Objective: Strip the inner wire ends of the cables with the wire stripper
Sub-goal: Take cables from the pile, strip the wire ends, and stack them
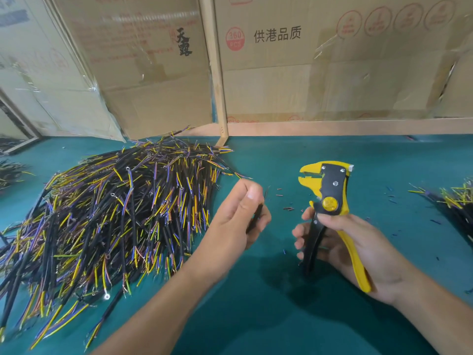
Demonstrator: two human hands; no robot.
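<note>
Pinching a short black cable (257,216) upright, tip toward the far edge, left hand (240,221) sits just left of the wire stripper (330,201), gripped in right hand (340,242), mouth facing left above the counter (281,316).

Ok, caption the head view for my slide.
Left hand pinches a black cable beside the pile; right hand holds the wire stripper.

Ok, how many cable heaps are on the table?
3: the big pile left of the hands, a small heap at the right edge, another at the far left, cut off by the frame.
</note>
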